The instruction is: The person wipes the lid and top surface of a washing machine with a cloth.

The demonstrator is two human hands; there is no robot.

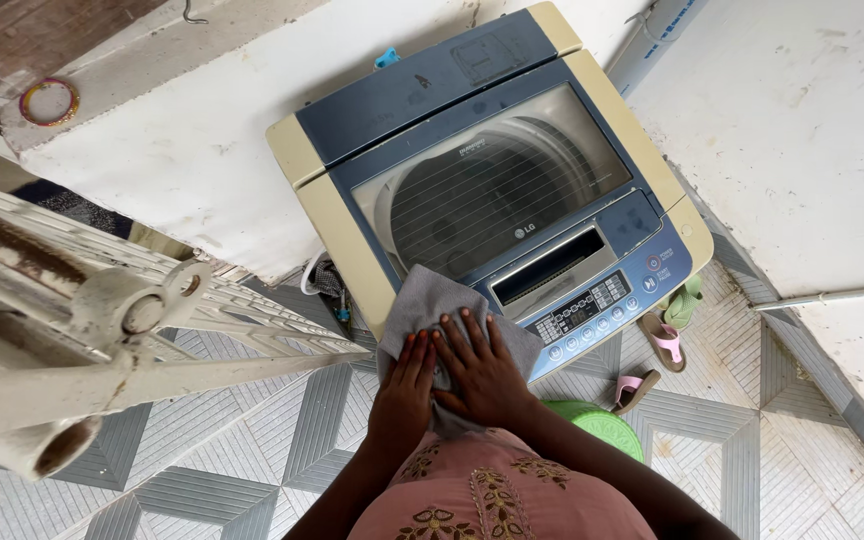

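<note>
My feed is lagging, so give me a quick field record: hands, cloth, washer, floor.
left hand: flat on the cloth
right hand: flat on the cloth, beside the left hand
cloth: grey, spread over the washer's front corner
washer: top-loader, clear lid shut, drum visible
floor: patterned tiles; sandals and green stool by the washer
</note>
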